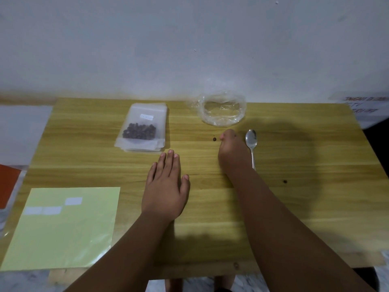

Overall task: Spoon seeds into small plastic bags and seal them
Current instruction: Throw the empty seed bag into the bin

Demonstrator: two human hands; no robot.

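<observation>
1 filled seed bag [140, 131] tops the stack [145, 149], filling seemingly near done; left hand [166, 186] lies flat, empty, right hand [231, 152] curls by a stray seed [214, 139] on the counter [315, 157], hold unclear.

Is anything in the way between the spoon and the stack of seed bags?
Yes. Your right hand is just left of the spoon, and a loose seed lies beyond it, on the way to the seed bags.
</observation>
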